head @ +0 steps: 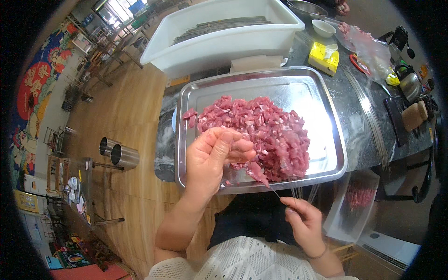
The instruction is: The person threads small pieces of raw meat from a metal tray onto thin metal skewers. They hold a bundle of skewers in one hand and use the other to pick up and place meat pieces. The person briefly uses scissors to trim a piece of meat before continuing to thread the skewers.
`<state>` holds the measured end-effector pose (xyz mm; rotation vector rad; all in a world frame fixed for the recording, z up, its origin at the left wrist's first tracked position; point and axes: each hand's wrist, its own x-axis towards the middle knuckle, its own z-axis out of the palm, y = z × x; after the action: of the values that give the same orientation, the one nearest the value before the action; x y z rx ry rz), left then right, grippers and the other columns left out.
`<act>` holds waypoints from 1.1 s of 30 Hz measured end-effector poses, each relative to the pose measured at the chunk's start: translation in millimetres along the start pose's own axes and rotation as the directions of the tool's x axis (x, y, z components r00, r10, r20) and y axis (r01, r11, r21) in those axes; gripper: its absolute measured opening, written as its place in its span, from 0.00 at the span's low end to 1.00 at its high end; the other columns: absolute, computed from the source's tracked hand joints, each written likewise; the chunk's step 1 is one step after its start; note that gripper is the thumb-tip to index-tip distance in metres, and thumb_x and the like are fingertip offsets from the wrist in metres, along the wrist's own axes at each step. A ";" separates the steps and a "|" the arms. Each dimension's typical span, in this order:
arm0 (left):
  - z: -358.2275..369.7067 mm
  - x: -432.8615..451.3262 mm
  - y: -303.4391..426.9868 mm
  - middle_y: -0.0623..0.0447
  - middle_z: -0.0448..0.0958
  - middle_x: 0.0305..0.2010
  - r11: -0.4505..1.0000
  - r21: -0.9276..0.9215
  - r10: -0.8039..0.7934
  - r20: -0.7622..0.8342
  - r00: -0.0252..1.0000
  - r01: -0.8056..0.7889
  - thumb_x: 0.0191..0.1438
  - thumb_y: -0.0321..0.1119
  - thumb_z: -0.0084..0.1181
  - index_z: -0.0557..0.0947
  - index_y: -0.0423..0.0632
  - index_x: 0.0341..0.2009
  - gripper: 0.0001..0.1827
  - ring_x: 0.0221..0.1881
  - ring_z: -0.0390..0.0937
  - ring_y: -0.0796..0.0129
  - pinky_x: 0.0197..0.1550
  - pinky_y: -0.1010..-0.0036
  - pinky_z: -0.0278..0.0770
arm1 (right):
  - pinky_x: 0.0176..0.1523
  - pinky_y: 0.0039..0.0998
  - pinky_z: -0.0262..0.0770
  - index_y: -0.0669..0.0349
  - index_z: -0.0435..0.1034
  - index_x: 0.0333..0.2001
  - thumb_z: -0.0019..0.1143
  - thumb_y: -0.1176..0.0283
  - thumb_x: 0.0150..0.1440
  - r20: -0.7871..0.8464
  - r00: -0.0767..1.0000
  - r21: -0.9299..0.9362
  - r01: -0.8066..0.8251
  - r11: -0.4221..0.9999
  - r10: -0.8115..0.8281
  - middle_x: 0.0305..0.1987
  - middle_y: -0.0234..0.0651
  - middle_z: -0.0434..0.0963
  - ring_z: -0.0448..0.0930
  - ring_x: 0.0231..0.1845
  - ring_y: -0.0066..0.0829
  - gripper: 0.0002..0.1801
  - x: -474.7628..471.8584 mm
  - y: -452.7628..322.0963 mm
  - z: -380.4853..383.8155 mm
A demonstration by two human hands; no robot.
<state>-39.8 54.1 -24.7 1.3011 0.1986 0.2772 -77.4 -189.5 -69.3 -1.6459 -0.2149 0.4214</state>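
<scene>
My right hand (303,222) pinches a thin metal skewer (275,191) below the front rim of a stainless steel tray (315,94). On the skewer's upper part sits a piece of raw meat (258,174). More thin skewers (297,190) fan out just behind the right hand; whether it grips them too is unclear. A heap of small-cut raw meat (252,119) covers the middle of the tray. Above the heap's near left side, my left hand (217,154) has its fingers curled and thumb against the index finger. Anything between those fingers is hidden.
A white plastic tub (217,45) holding a bundle of skewers (224,28) stands behind the tray. Rightward lie a yellow tissue pack (323,59), loose skewers (369,119) and a plastic bag (371,52). Loaded meat skewers (360,196) show below the counter. Another person's hand (342,7) appears top right.
</scene>
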 end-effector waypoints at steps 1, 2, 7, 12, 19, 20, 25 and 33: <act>-1.8 -0.9 -1.2 0.42 0.81 0.34 1.000 -0.018 0.020 -0.006 1.000 -0.020 0.64 0.42 0.49 0.76 0.41 0.38 0.15 0.32 0.83 0.59 0.33 0.70 0.83 | 0.34 0.20 0.68 0.64 0.76 0.47 0.51 0.82 0.55 0.001 1.000 -0.012 0.013 1.000 -0.013 0.30 0.31 0.75 0.73 0.29 0.18 0.15 -0.5 -0.1 0.6; -4.1 -1.5 -3.3 0.42 0.81 0.34 0.999 -0.035 0.041 -0.011 0.999 -0.041 0.64 0.41 0.49 0.76 0.41 0.39 0.15 0.32 0.83 0.59 0.33 0.69 0.83 | 0.35 0.21 0.68 0.64 0.76 0.47 0.51 0.82 0.55 0.001 1.000 -0.023 0.027 0.999 -0.027 0.29 0.31 0.75 0.73 0.29 0.18 0.15 -0.9 0.5 1.0; 4.9 -15.0 -8.7 0.41 0.82 0.33 0.994 -0.102 -0.037 0.000 0.999 0.037 0.63 0.41 0.50 0.77 0.41 0.39 0.15 0.32 0.83 0.56 0.36 0.66 0.83 | 0.34 0.20 0.68 0.63 0.76 0.47 0.51 0.82 0.55 -0.026 0.999 0.010 0.020 1.000 -0.020 0.30 0.31 0.76 0.72 0.29 0.18 0.16 -2.5 6.6 3.4; 10.1 -23.1 -7.9 0.41 0.82 0.34 0.978 -0.202 0.034 -0.106 0.994 -0.055 0.63 0.42 0.50 0.78 0.41 0.39 0.15 0.33 0.83 0.55 0.38 0.63 0.83 | 0.33 0.18 0.68 0.64 0.75 0.48 0.51 0.81 0.57 -0.019 1.000 0.092 0.011 0.996 -0.009 0.33 0.28 0.77 0.71 0.29 0.14 0.15 -0.7 8.9 11.0; 28.9 -35.8 -24.1 0.45 0.79 0.32 0.945 -0.318 -0.116 -0.102 0.988 0.078 0.66 0.42 0.44 0.75 0.38 0.44 0.18 0.33 0.80 0.62 0.37 0.67 0.83 | 0.34 0.16 0.69 0.67 0.71 0.53 0.49 0.79 0.61 0.105 0.981 0.286 -0.185 0.940 0.161 0.38 0.27 0.76 0.71 0.29 0.13 0.16 1.0 -7.8 18.0; 28.1 -33.7 -24.8 0.53 0.73 0.24 0.902 -0.417 -0.147 -0.043 0.988 0.116 0.67 0.44 0.41 0.73 0.38 0.46 0.20 0.25 0.75 0.67 0.35 0.69 0.81 | 0.34 0.17 0.69 0.67 0.70 0.54 0.49 0.79 0.61 0.114 0.979 0.302 -0.199 0.932 0.171 0.37 0.27 0.76 0.70 0.29 0.13 0.17 -0.7 -9.7 19.4; 30.4 -22.5 -38.8 0.53 0.74 0.29 0.796 -0.601 0.036 0.173 0.984 0.076 0.66 0.46 0.42 0.71 0.39 0.53 0.22 0.30 0.75 0.68 0.37 0.71 0.78 | 0.44 0.22 0.68 0.64 0.67 0.58 0.46 0.82 0.59 0.122 0.993 0.232 -0.036 0.972 0.008 0.36 0.32 0.71 0.70 0.38 0.21 0.22 -6.8 -7.5 9.7; 23.6 -32.9 2.5 0.49 0.77 0.38 0.990 0.060 0.113 0.185 0.976 -0.126 0.57 0.21 0.52 0.81 0.36 0.42 0.09 0.37 0.76 0.71 0.37 0.80 0.75 | 0.34 0.23 0.66 0.62 0.77 0.46 0.54 0.80 0.54 0.078 0.980 -0.173 0.192 0.966 -0.181 0.30 0.34 0.71 0.72 0.29 0.25 0.15 5.6 -11.2 -23.5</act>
<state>-64.3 22.7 -16.6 1.4031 -0.0248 0.2535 -61.9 -207.5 -57.4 -1.7724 -0.4620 0.3163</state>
